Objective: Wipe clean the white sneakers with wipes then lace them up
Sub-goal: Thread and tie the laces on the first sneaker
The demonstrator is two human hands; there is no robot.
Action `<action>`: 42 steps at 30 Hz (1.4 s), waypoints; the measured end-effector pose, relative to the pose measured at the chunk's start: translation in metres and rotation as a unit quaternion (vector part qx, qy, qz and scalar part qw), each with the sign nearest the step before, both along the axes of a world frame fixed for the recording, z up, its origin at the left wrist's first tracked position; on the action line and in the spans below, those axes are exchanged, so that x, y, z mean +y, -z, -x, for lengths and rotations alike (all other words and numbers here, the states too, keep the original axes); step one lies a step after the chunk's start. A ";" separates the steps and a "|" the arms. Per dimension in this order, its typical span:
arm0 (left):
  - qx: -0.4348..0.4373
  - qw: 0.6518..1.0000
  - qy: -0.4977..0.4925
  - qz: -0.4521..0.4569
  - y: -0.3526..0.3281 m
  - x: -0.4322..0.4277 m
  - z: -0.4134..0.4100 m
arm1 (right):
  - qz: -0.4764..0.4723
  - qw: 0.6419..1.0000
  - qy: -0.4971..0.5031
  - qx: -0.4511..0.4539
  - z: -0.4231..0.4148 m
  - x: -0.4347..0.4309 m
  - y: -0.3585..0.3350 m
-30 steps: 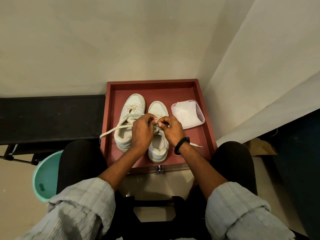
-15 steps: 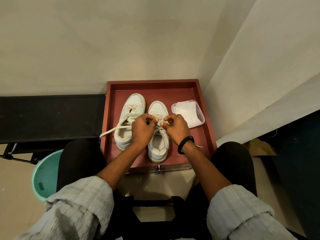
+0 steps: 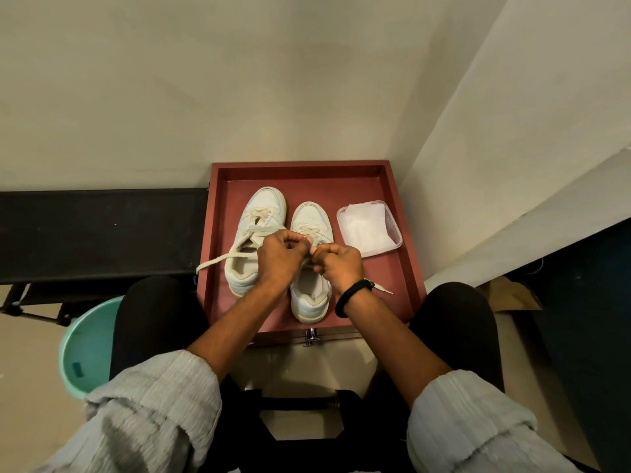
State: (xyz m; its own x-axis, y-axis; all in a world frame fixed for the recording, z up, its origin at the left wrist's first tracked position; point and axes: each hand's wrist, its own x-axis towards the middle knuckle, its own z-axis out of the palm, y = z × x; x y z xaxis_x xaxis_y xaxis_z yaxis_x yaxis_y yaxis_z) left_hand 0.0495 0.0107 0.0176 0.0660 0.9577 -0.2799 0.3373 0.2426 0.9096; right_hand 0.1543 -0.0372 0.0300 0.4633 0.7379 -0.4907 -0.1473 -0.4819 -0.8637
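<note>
- Head view: I see two white sneakers side by side in a red tray (image 3: 300, 172), toes toward the wall.
- The left hand (image 3: 278, 257) and right hand (image 3: 341, 264) meet over the right-side sneaker (image 3: 310, 295). Each grip is curled tight and seems to pinch its lace (image 3: 311, 250), though the fingers hide the exact hold.
- The left-side sneaker (image 3: 254, 233) lies untouched, and its loose lace (image 3: 222, 259) trails over the tray's left rim.
- A clear tub of wipes (image 3: 368, 228) sits in the tray, just beside the right-side sneaker.
</note>
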 end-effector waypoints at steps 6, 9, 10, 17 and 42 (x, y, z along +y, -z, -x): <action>0.070 0.996 0.042 -0.043 -0.006 0.000 0.000 | 0.017 0.999 0.031 0.014 -0.004 -0.001 -0.001; 0.104 0.991 0.043 -0.068 -0.008 0.002 0.002 | 0.023 0.999 -0.006 -0.032 -0.013 0.002 -0.002; 0.113 0.990 0.045 -0.075 -0.009 0.003 0.002 | 0.025 0.997 -0.027 -0.063 -0.016 0.002 -0.002; 0.206 0.962 0.092 -0.153 -0.014 0.000 -0.004 | 0.037 0.971 -0.123 -0.201 -0.029 0.000 -0.007; 0.397 0.877 0.107 -0.250 0.004 0.014 0.015 | 0.121 0.932 -0.248 -0.235 -0.055 -0.013 0.001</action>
